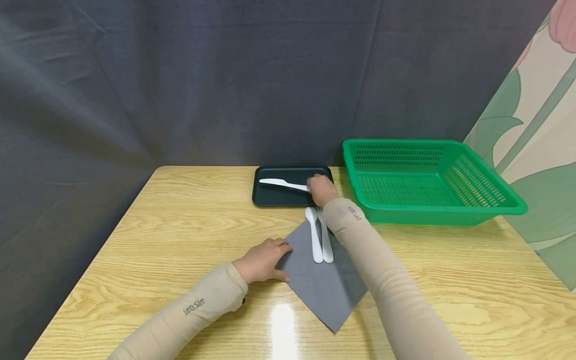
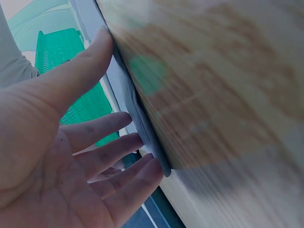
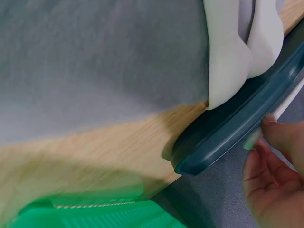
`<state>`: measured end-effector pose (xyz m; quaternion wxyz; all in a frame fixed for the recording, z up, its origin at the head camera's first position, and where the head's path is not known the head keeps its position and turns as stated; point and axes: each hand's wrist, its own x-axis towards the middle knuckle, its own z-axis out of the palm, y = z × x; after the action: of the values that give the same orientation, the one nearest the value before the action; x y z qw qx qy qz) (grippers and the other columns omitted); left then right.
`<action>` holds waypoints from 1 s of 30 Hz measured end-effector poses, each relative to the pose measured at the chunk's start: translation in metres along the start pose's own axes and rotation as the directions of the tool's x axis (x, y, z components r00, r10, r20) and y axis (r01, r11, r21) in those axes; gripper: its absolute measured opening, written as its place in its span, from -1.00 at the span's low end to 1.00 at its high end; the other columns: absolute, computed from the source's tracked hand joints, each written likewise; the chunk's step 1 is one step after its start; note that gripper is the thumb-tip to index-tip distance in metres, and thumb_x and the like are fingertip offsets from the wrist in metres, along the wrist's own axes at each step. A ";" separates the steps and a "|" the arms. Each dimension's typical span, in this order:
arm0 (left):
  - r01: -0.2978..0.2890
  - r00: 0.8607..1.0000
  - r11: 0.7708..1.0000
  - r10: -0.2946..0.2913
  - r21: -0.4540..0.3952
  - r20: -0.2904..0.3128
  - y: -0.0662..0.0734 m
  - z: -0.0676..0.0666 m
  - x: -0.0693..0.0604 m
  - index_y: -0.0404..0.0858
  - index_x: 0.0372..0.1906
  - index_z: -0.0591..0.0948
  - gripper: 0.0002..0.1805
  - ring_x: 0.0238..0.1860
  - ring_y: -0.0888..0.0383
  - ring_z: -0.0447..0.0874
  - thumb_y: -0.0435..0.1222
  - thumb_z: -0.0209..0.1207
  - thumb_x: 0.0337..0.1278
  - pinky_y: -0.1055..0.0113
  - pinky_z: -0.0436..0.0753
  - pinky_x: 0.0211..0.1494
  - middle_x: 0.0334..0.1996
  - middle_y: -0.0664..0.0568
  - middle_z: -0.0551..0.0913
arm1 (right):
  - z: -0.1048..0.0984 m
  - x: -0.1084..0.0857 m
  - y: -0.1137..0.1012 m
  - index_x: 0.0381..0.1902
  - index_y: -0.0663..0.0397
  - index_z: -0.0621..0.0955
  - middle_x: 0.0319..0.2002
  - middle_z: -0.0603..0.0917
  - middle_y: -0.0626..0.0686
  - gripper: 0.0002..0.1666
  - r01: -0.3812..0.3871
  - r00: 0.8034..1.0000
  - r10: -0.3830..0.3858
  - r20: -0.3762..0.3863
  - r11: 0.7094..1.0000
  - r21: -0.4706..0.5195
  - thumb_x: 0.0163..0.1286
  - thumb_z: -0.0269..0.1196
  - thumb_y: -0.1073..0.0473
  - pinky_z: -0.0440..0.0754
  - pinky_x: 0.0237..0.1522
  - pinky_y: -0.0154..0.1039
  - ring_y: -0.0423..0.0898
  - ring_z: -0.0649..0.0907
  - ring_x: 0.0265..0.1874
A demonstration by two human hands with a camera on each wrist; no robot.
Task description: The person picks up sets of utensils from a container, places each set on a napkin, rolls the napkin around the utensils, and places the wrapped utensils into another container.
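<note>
White smooth table knife [image 1: 285, 184] lies across the space over a dark, shallow, rounded-corner rectangular tray [image 1: 265, 198], its blade pointing left and its handle end reaching the right hand [image 1: 322, 189]. On my head feed I see the blade within the tray's outline; whether it touches the tray's floor, I cannot tell. I have the right hand's thumb and fingertips pinching the handle's end, which the right wrist view shows just past the tray's raised rim.

I have the left hand [image 1: 263, 260] at the left edge of a grey square cloth [image 1: 324, 295], which is turned so one corner points toward me. Its fingers are spread, with the thumb well apart from them, and the tips meet the cloth's edge. On the cloth I see a white spoon [image 1: 315, 235], bowl toward the tray, and a white fork [image 1: 326, 245] beside it, handle ends together, with the fork's tines partly covered by the right beige sleeve [image 1: 346, 220].

To the right of the tray I have a large green slotted plastic basket [image 1: 427, 216]; I can see its perforated floor and side walls. Everything stands on a light wood-grain table [image 1: 180, 225], with a dark grey curtain [image 1: 247, 75] behind.
</note>
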<state>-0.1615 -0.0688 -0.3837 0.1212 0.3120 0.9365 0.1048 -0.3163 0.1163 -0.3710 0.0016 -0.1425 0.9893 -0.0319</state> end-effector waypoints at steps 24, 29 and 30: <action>-0.001 1.000 1.000 0.001 0.004 0.000 0.001 0.001 0.000 -0.31 0.20 0.45 -0.24 0.20 -0.07 0.43 -0.01 0.37 -0.12 0.14 0.53 0.19 0.24 -0.12 0.43 | -0.013 -0.005 -0.001 -0.15 0.20 0.64 -0.19 0.63 0.20 -0.81 0.055 0.997 -0.054 -0.049 0.998 0.031 0.31 0.16 0.32 0.63 -0.06 -0.15 0.07 0.62 -0.15; -0.009 1.000 1.000 0.009 0.005 -0.008 0.000 0.002 0.000 -0.31 0.19 0.46 -0.24 0.19 -0.07 0.44 -0.02 0.38 -0.14 0.14 0.54 0.18 0.23 -0.12 0.44 | -0.017 -0.008 -0.001 -0.14 0.20 0.63 -0.19 0.63 0.22 -0.81 0.073 0.996 -0.071 -0.048 0.997 0.032 0.33 0.15 0.31 0.63 -0.09 -0.14 0.07 0.62 -0.15; -0.010 1.000 1.000 0.010 0.005 -0.010 0.000 0.002 0.000 -0.31 0.19 0.46 -0.24 0.19 -0.07 0.44 -0.02 0.38 -0.14 0.14 0.54 0.17 0.23 -0.12 0.44 | -0.018 -0.008 -0.001 -0.14 0.20 0.63 -0.19 0.63 0.22 -0.81 0.076 0.996 -0.074 -0.049 0.997 0.033 0.33 0.14 0.31 0.63 -0.09 -0.14 0.08 0.62 -0.15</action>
<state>-0.1608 -0.0683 -0.3853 0.1154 0.3165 0.9357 0.1046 -0.3085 0.1190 -0.3533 -0.0205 -0.1785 0.9823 -0.0526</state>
